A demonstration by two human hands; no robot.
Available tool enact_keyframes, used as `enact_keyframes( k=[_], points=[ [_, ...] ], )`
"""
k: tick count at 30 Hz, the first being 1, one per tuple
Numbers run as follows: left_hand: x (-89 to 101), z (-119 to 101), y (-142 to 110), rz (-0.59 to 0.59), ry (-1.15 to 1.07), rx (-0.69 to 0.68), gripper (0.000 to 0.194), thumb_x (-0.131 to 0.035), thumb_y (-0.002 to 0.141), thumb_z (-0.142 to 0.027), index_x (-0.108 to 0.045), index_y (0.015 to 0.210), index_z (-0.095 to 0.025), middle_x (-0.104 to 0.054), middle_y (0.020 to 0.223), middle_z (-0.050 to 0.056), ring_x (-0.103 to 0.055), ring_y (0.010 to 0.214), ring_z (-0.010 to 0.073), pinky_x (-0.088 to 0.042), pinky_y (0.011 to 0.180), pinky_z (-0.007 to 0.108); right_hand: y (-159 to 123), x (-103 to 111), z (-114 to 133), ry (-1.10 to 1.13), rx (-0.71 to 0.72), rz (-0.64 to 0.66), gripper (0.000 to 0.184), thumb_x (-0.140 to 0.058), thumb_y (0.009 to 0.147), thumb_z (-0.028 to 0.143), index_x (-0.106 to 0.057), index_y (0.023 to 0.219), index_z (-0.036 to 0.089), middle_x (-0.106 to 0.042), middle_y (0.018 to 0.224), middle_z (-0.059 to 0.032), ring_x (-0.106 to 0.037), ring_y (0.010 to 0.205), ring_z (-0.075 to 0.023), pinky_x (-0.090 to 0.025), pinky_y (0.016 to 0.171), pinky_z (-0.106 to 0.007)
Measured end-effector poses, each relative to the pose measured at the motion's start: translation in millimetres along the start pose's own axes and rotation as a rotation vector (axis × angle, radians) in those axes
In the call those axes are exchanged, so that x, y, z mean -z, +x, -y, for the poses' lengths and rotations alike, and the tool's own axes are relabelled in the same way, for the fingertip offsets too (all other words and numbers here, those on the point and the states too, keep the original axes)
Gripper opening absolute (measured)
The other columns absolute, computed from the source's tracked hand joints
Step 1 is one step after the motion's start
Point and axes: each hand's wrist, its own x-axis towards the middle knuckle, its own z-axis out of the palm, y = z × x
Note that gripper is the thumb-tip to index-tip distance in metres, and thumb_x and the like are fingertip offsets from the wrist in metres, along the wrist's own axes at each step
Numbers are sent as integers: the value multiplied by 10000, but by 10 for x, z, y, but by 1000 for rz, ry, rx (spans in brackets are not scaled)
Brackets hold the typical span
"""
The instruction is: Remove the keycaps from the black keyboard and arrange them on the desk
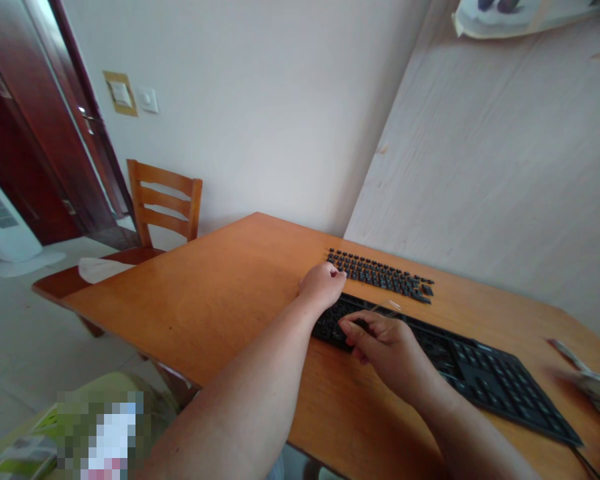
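Note:
A long black keyboard [500, 383] lies at a slant across the wooden table. Its left part is stripped of keycaps, while keys remain on the right part. Beyond it, loose black keycaps [380, 273] are laid out in rows like a keyboard. My left hand [323, 287] is closed at the keyboard's far left corner, beside the left end of these rows; whatever its fingers hold is hidden. Over the stripped part, my right hand [380, 337] pinches thumb and fingers together, with something dark between them that I cannot make out. Thin wire pieces [394, 305] show just behind it.
A wooden table [220, 287] stands against the wall. A blurred whitish object with a handle [593, 387] lies at the right. A wooden chair [165, 200] is at the far left end. The keyboard's cable [587, 461] runs off the lower right.

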Motion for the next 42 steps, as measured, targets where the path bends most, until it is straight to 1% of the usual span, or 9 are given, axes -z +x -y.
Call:
enact_keyframes(
  k=[5, 10, 12, 17, 22, 30, 34, 37, 42],
  points=[
    [1, -11, 1, -3, 1, -3, 276, -536, 844, -456, -679, 814, -222, -716, 833, 46, -621, 755, 196, -428, 647, 277, 27, -64, -22, -22, 14, -85, 342, -581, 850, 498, -667, 866, 167, -571, 644, 4, -478, 524, -115, -354, 483, -231],
    [-2, -18, -11, -5, 2, -13, 274, -531, 847, -453, -666, 784, -223, -710, 814, 46, -616, 747, 196, -425, 658, 282, 57, -110, -35, 15, -40, -128, 366, -607, 819, 537, -630, 830, 172, -535, 564, 23, -421, 456, -101, -286, 432, -226],
    [4, -25, -18, -7, 4, -13, 267, -536, 846, -448, -664, 785, -221, -711, 814, 48, -614, 750, 195, -427, 672, 283, 64, -120, -25, 59, -69, -155, 372, -611, 806, 551, -606, 808, 179, -542, 546, 24, -425, 424, -101, -285, 410, -226],
    [23, -41, -31, -4, 17, -10, 265, -545, 844, -447, -665, 785, -219, -710, 809, 51, -614, 745, 194, -426, 676, 284, 69, -116, -3, 143, -129, -189, 361, -630, 785, 545, -557, 773, 192, -585, 564, 9, -501, 415, -120, -328, 393, -227],
    [11, -28, -30, -3, 27, -15, 265, -536, 851, -453, -669, 800, -229, -708, 826, 46, -617, 755, 197, -426, 683, 287, 55, -110, -27, 131, -91, -167, 345, -630, 794, 526, -583, 798, 184, -606, 599, -1, -511, 436, -117, -339, 403, -226],
    [-14, -12, -22, -6, 40, -16, 278, -529, 856, -467, -667, 798, -233, -710, 837, 44, -619, 769, 201, -427, 690, 286, 30, -113, -60, 0, 18, -109, 332, -597, 838, 505, -630, 811, 175, -591, 606, 6, -467, 485, -116, -320, 460, -237],
    [-8, -21, -23, 1, 39, -10, 274, -532, 852, -464, -672, 811, -232, -715, 850, 48, -623, 777, 203, -423, 680, 283, 51, -120, -44, -70, 92, -118, 279, -597, 854, 430, -660, 773, 171, -609, 652, -6, -506, 578, -134, -367, 547, -248],
    [-5, -30, -28, 5, 39, -6, 283, -529, 853, -469, -674, 814, -229, -717, 853, 48, -623, 779, 203, -422, 684, 286, 79, -128, -24, -86, 116, -102, 237, -583, 865, 388, -664, 794, 177, -625, 672, -6, -535, 626, -150, -392, 599, -255],
    [-7, -29, -29, 13, 41, -7, 291, -522, 855, -471, -681, 825, -229, -718, 872, 50, -621, 798, 206, -424, 711, 294, 119, -145, -9, -95, 132, -54, 200, -563, 867, 343, -680, 829, 186, -650, 709, -8, -562, 656, -162, -408, 620, -261]
  ],
)
